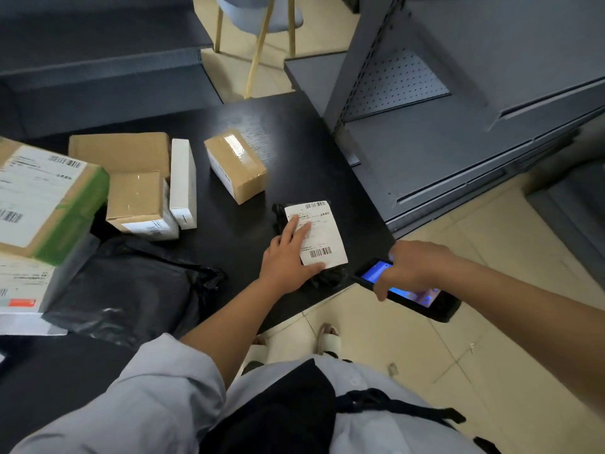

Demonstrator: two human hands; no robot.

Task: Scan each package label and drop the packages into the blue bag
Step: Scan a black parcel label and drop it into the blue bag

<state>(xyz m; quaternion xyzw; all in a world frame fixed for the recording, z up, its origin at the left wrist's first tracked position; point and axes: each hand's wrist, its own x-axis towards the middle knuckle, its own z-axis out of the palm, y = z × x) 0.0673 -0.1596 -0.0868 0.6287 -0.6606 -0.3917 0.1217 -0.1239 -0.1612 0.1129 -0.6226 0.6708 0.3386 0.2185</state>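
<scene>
Now the left hand point(288, 257) presses flat, fingers straight, on a black parcel's point(278, 213) white label point(322, 234). Beside it, the right hand point(409, 267) grips a scanner point(422, 298).

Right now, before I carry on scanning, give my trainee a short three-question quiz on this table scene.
1. True or false: the left hand lies flat on the white printed label of the black plastic mailer package.
2. What does the right hand hold?
A. a roll of tape
B. the black handheld scanner with the lit blue screen
C. a cardboard box
3. Fill in: the brown taped cardboard box standing alone lies ___ the labelled mailer on the black table, farther from the person.

Key: 1 true; 2 B; 3 beyond.
</scene>
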